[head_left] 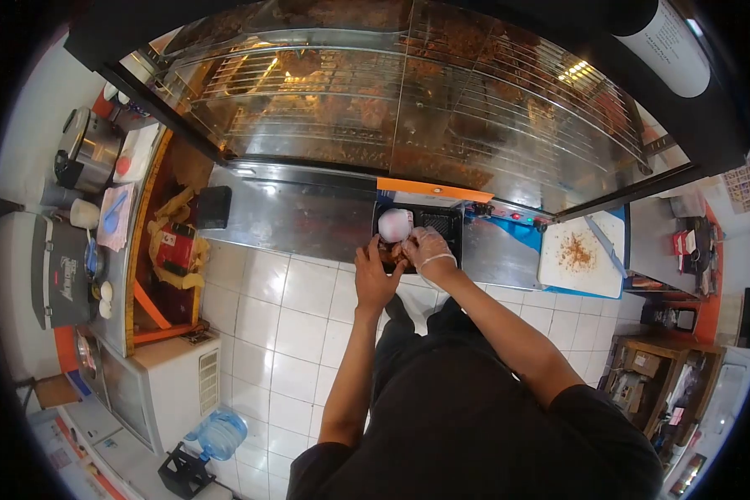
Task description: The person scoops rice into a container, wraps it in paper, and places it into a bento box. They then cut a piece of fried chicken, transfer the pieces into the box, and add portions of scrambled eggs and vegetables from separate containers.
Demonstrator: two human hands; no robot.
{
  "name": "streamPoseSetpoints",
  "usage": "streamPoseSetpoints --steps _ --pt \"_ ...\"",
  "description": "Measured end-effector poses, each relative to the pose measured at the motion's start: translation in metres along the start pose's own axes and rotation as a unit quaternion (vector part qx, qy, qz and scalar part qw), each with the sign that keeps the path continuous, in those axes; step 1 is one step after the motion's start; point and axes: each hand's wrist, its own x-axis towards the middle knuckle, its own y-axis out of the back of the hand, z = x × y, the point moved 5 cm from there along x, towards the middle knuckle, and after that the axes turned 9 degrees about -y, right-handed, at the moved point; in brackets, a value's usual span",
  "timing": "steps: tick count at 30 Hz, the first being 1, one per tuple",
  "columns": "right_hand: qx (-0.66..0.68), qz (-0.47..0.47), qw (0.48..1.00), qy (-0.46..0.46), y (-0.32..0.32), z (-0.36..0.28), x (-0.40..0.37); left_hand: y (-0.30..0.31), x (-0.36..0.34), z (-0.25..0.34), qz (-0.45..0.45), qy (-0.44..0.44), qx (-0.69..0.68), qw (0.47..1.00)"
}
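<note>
dark shirt [450,425] fills the bottom edge, and both bare forearms reach to a black tray [443,223] on the steel counter [296,212], below the glass rotisserie cabinet [408,100]. gloved right hand [429,247] has its fingers curled onto the brown food [394,252] at the tray's near edge, just below a white rounded object [396,223]. bare left hand [375,275] meets the same piece, back to the camera, so whether its fingers are closed cannot be told.

Board [579,254] right of tray [442,222] (rotisserie [408,100] behind)
</note>
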Motion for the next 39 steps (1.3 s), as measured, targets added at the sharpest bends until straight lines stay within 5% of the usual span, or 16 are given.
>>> streamPoseSetpoints --steps 6,9,12,15,21,27,30,34,37,39 --pt "0.025 0.04 0.995 0.093 -0.005 0.001 -0.021 0.01 0.0 -0.015 -0.016 -0.035 -0.077 0.996" --pt "-0.143 0.012 0.981 0.133 -0.064 0.041 0.006 0.005 0.001 -0.016 -0.028 -0.031 -0.055 0.998" --pt "-0.124 -0.058 0.989 0.052 -0.031 0.018 0.003 -0.001 0.0 -0.015 -0.02 -0.047 -0.02 0.999" --pt "-0.196 -0.099 0.972 0.084 -0.011 0.002 0.005 -0.002 0.001 -0.009 -0.012 -0.048 0.0 0.999" --pt "-0.114 -0.018 0.993 0.036 -0.01 0.01 -0.009 -0.007 0.005 -0.004 -0.008 -0.002 0.015 1.0" --pt "-0.089 -0.035 0.995 0.042 0.006 0.001 -0.026 -0.011 0.014 0.0 -0.007 0.033 0.028 0.999" --pt "-0.045 0.033 0.99 0.13 0.026 0.013 -0.03 -0.014 0.012 -0.008 0.005 -0.005 0.003 1.0" --pt "0.233 -0.089 0.96 -0.124 0.036 0.06 -0.025 -0.008 0.002 -0.021 0.04 0.059 -0.232 0.97" --pt "0.451 -0.114 0.843 -0.269 0.05 0.088 -0.035 0.009 -0.02 -0.027 0.11 0.131 -0.16 0.972" --pt "0.573 -0.04 0.769 -0.279 0.056 0.105 -0.041 0.019 -0.023 -0.001 0.137 0.122 -0.099 0.978"
